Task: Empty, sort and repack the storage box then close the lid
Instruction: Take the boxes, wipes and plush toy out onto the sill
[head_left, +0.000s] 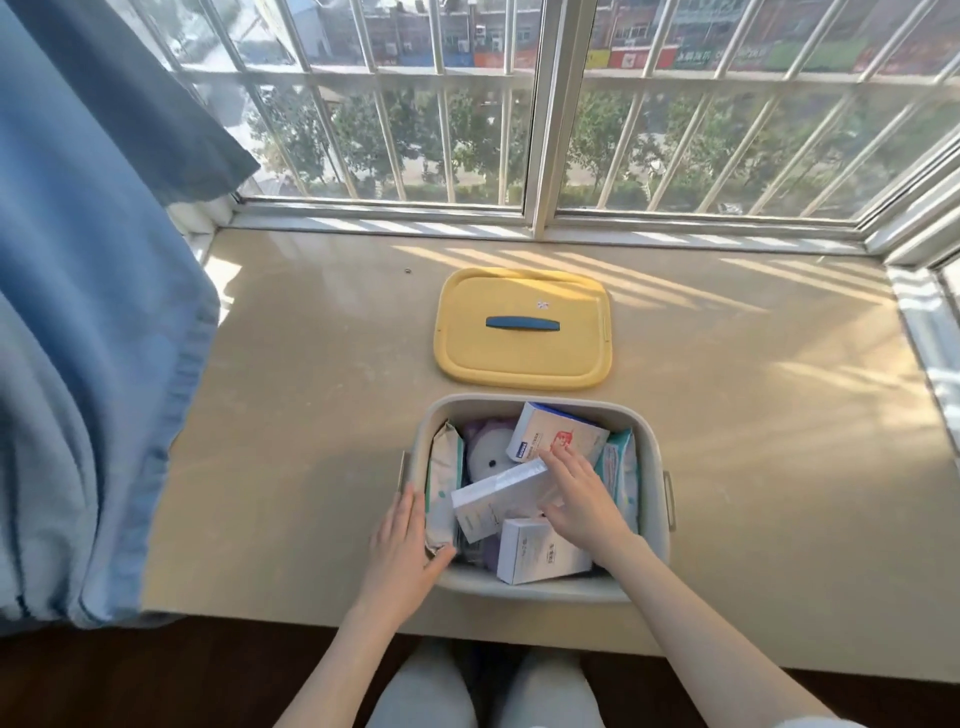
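A barred window fills the far side, with a blue curtain hanging down the left. Below them runs a beige sill, striped by sunlight.

The yellow lid lies flat on the sill, handle up, just beyond the box and apart from it. The grey box stands open near the sill's front edge and is full. A wipes pack stands along its left wall, and another is against the right wall. A pale plush sits at the back left, and a red-printed carton leans at the back. A long carton lies slanted on top in the middle, and a small carton rests at the near wall.

The right hand reaches into the box and grasps the long carton's right end, fingers over the far side and thumb on the near side. The left hand rests on the box's near-left corner, its fingers straight along the left wall and its thumb spread across the near rim.
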